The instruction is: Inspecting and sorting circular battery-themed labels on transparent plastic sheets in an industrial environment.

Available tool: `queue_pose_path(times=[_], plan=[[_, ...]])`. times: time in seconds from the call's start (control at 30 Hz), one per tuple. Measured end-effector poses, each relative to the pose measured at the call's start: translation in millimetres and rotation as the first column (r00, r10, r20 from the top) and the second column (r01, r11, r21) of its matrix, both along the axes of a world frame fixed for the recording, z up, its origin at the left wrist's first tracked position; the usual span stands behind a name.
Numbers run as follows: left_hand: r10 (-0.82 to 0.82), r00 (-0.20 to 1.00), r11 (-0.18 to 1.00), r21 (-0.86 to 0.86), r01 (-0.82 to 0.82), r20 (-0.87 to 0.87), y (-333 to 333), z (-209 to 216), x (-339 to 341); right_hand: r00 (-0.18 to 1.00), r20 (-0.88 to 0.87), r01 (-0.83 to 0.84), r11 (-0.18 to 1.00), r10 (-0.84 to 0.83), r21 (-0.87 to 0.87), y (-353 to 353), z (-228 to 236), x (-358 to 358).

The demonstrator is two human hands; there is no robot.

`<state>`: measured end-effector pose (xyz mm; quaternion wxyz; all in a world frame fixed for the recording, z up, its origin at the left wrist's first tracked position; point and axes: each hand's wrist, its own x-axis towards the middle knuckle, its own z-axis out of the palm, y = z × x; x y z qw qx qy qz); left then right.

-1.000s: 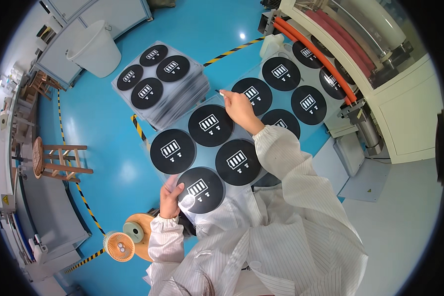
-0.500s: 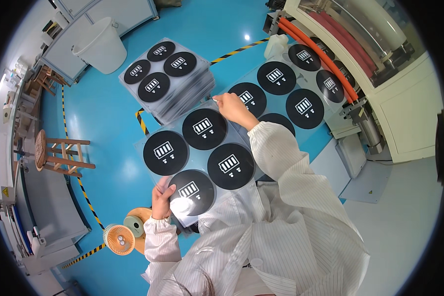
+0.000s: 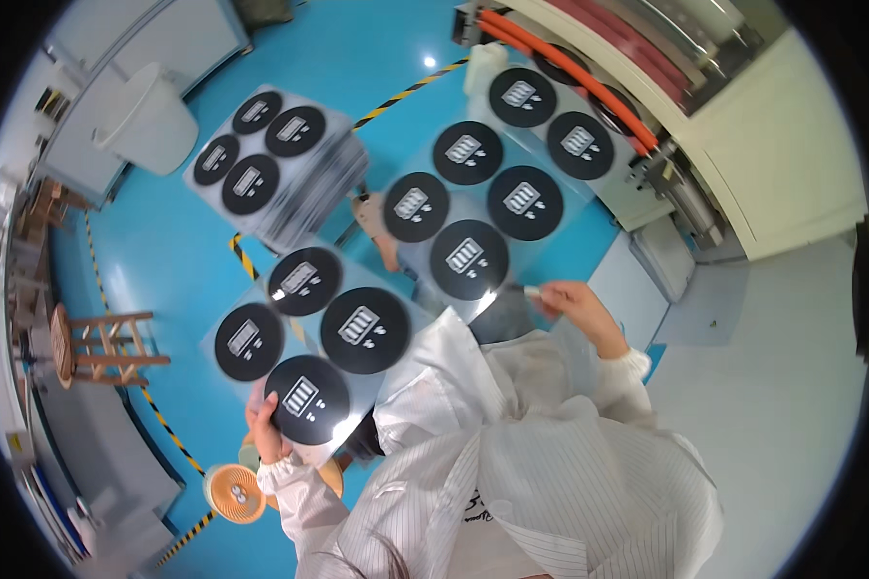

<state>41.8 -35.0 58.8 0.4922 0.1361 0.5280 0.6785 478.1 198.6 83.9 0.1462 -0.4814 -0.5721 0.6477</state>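
In my left hand [image 3: 265, 425] is a clear plastic sheet [image 3: 314, 326] printed with several black discs, each with a white battery mark. The thumb lies over its near left corner and the fingers are beneath. My right hand [image 3: 579, 307] is closed, blurred by motion, to the right of my lap; a small pale thing juts from its fingertips, too small to name. Beyond my lap, a length of clear film [image 3: 488, 207] with the same black discs stretches from a roller machine. A gap now shows between the held sheet and this film.
A tall stack of printed sheets [image 3: 319, 188] stands ahead to the left. The machine [image 3: 734, 145] with orange-red rollers [image 3: 570, 72] is at the far right. A white bucket [image 3: 150, 121], a wooden stool [image 3: 101, 347] and a small orange fan [image 3: 234, 494] are on the left side.
The held sheet has moved left and nearer, apart from the film. My right hand has swung from the sheet's far edge back to the right of my lap. The view has shifted.
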Motion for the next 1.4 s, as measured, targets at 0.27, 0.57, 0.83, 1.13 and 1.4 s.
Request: queue_pose_path(times=[0.27, 0.57, 0.83, 1.13, 1.4], plan=[[0.016, 1.0, 1.0, -0.008, -0.016, 0.003, 3.6, 8.3, 18.6, 0.922, -0.282, 0.323, 0.93, -0.266, 0.178, 13.3, -34.5, -57.4], [0.079, 0.995, 0.996, 0.056, -0.076, -0.055, -4.1, 0.3, -3.9, 0.918, -0.326, 0.279, 0.951, -0.224, 0.131, -20.2, 47.8, -75.5], [0.249, 0.946, 0.968, 0.018, -0.251, -0.208, -61.9, 34.4, -22.5, 0.844, -0.479, 0.25, 0.967, -0.241, -0.046, -37.8, 69.7, -84.1], [-0.097, 0.976, 0.99, 0.116, 0.076, 0.193, 83.7, 0.7, 86.8, 0.906, -0.401, 0.109, 0.99, -0.135, -0.087, -53.6, 78.9, -98.5], [-0.165, 0.947, 0.985, 0.102, 0.141, 0.276, 114.3, 7.9, 97.1, 0.951, -0.268, -0.213, 0.958, 0.158, -0.191, -50.5, 58.2, -102.5]])
